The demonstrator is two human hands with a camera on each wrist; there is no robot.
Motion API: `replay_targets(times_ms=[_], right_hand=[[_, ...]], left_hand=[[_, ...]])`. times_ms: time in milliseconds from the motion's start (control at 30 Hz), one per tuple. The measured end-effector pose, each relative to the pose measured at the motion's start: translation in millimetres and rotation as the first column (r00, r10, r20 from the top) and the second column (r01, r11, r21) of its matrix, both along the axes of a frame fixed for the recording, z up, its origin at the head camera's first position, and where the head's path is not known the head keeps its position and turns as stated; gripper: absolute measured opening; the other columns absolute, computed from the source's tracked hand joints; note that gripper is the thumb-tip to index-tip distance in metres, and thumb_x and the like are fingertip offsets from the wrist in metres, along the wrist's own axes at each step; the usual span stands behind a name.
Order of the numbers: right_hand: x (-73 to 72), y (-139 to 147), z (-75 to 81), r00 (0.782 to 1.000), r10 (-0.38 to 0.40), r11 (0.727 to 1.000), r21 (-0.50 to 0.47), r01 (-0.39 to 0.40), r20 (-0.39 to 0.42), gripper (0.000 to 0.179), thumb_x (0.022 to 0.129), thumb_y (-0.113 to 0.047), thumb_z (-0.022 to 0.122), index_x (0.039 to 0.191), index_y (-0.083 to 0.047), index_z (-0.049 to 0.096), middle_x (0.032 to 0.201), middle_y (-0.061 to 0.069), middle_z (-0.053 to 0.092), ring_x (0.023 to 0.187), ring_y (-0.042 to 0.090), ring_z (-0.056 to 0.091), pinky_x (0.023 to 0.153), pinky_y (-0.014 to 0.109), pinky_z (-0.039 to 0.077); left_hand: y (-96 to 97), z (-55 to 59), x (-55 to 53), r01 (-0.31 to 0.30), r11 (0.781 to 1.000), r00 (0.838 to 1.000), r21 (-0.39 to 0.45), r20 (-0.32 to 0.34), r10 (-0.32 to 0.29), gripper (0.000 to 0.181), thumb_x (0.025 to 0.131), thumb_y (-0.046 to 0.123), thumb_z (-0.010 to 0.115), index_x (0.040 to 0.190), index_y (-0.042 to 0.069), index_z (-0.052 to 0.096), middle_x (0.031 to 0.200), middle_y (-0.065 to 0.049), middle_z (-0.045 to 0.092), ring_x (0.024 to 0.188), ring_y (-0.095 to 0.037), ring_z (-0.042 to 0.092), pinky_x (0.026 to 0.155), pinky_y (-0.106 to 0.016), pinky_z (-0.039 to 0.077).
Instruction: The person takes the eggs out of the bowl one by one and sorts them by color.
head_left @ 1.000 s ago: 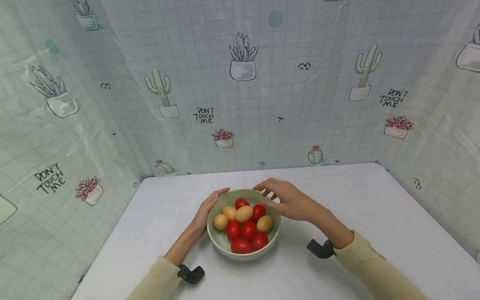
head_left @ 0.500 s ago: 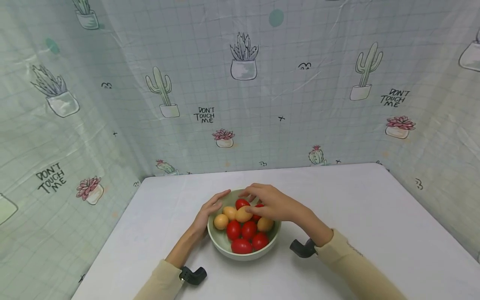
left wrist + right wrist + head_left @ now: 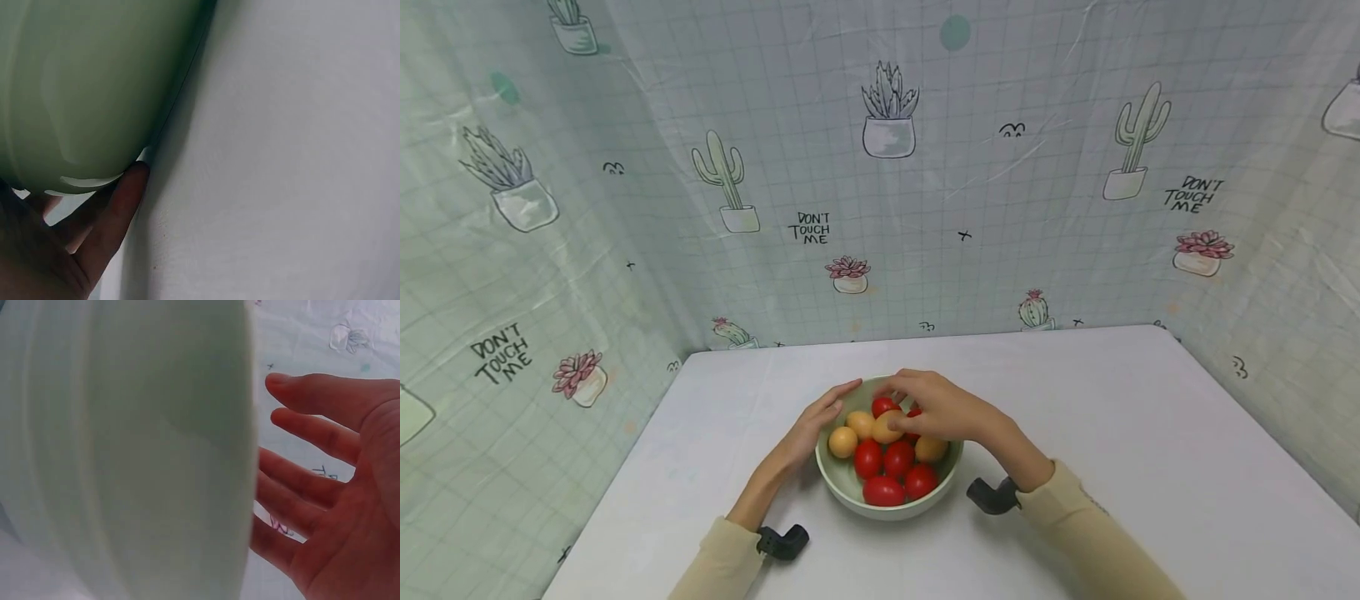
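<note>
We see bare right hand point(image 3: 942, 407) shifted inward from far right rim of round pale-green bowl point(image 3: 883, 514) to above its middle, thumb now over edge of smooth orange-yellow oval point(image 3: 882, 427). Black curved wrist piece point(image 3: 992, 497) and beige fabric sleeve point(image 3: 1075, 517) follow inward. On bare left hand point(image 3: 805, 427), thumb now shows apart from fingers.

The left grip point(image 3: 805, 431) blocks the bowl point(image 3: 842, 476) on its left, the right grip point(image 3: 942, 406) at back right; a hand could pass over the near rim point(image 3: 891, 511).
</note>
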State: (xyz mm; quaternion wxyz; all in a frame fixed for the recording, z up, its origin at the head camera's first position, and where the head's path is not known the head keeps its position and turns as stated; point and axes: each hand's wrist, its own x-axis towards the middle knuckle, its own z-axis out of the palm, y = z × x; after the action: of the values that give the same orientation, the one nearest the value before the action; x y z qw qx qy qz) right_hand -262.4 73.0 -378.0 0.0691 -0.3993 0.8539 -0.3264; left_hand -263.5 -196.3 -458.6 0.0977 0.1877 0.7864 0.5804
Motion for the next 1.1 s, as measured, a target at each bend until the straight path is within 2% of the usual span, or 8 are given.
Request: replay_targets(times_ms=[200,500,767,967,1100], right_hand=[[-0.4,-5.2,3.1,0.999,0.030,0.998,0.063,-0.028,-0.030,0.039,0.094,-0.020,0.074,0.131,-0.009,0.066,0.121,0.009,0.071,0.106,0.025,0.066,0.093,0.045,0.058],[-3.9,-11.6,0.0,0.999,0.026,0.995,0.096,-0.023,-0.033,0.038,0.092,-0.019,0.077,0.128,-0.010,0.069,0.125,0.008,0.072,0.105,0.021,0.065,0.090,0.036,0.056],[-6.8,-18.2,-7.3,0.999,0.024,0.994,0.105,-0.020,-0.035,0.032,0.091,-0.014,0.077,0.122,-0.010,0.073,0.122,0.005,0.073,0.113,0.021,0.065,0.099,0.042,0.054],[-7.2,-23.7,-13.0,0.994,0.016,0.986,0.170,0.002,-0.104,0.027,0.091,-0.015,0.076,0.119,-0.015,0.076,0.119,-0.002,0.074,0.115,0.018,0.063,0.105,0.042,0.052],[-7.9,-24.4,-15.7,0.991,0.011,0.981,0.192,0.016,-0.137,0.026,0.089,-0.010,0.076,0.115,-0.015,0.077,0.117,-0.002,0.074,0.113,0.017,0.064,0.105,0.041,0.052]], left_hand=[[-4.2,-1.9,-0.5,0.000,1.000,1.000,-0.026,0.004,0.001,0.051,0.112,0.038,0.030,0.161,0.028,0.036,0.169,0.001,0.032,0.160,-0.028,0.022,0.129,-0.061,0.011],[-6.5,-4.7,-1.4,0.025,1.000,0.999,0.010,0.029,-0.025,0.051,0.112,0.040,0.028,0.162,0.030,0.034,0.171,0.002,0.028,0.161,-0.027,0.019,0.129,-0.059,0.009],[-5.5,-7.0,-2.7,0.014,1.000,1.000,0.026,0.020,-0.015,0.051,0.111,0.036,0.028,0.161,0.028,0.036,0.170,0.002,0.029,0.161,-0.025,0.017,0.129,-0.059,0.007],[-3.1,-6.1,-4.3,0.007,0.999,1.000,0.043,-0.002,-0.007,0.051,0.111,0.033,0.029,0.160,0.024,0.038,0.169,0.000,0.032,0.160,-0.026,0.020,0.130,-0.056,0.008],[-2.6,-5.9,-4.6,0.005,0.999,1.000,0.041,-0.001,-0.005,0.050,0.112,0.034,0.029,0.160,0.023,0.038,0.169,0.000,0.032,0.160,-0.025,0.020,0.130,-0.055,0.008]])
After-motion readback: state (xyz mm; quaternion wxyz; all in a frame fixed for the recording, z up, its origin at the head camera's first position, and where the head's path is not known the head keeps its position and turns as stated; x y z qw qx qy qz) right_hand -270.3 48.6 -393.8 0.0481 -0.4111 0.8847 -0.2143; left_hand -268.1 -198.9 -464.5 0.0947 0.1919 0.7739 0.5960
